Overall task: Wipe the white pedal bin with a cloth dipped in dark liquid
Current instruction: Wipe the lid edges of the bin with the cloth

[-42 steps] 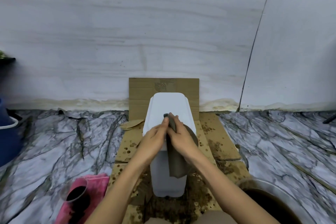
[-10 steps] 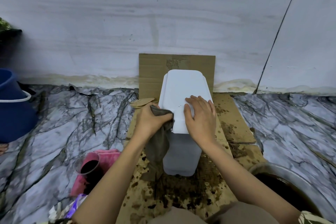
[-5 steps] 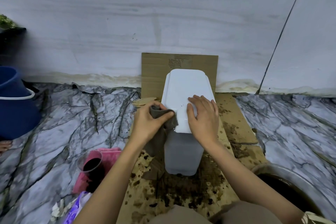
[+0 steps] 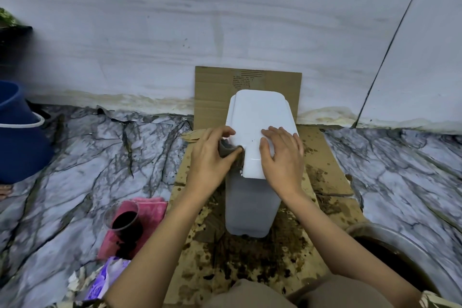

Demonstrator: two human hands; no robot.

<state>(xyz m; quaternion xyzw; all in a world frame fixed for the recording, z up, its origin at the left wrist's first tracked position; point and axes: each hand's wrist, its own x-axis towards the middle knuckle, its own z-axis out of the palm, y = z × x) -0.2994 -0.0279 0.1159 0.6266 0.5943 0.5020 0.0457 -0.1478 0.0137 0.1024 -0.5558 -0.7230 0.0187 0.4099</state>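
**Bin wipe on the stained cardboard**

Marble-look floor w/ dark veins, pale wall behind, and a flattened cardboard sheet laid on the floor, its back flap propped up against the wall. Cardboard's near half is covered in dark brown splatter.

White pedal bin stands upright around the middle of the cardboard, toward the back edge, just in front of the propped flap. Tall, narrow, rounded corners, lid down and glossy w/ a few tiny dark specks. Body below the lid looks greyer/shaded.

Left hand is clenched round a dark grey-brown cloth, bunched btwn thumb and fingers, pressed to the left edge of the lid. Rest of the cloth is hidden behind the hand, can't tell how much hangs down. Right hand lies flat on the lid's right side, fingers straight and slightly spread, not gripping anything.

Other stuff: clear cup of dark liquid sitting on a pink cloth off the cardboard's left edge, blue bucket far left, metal basin w/ dark liquid at the near right corner.
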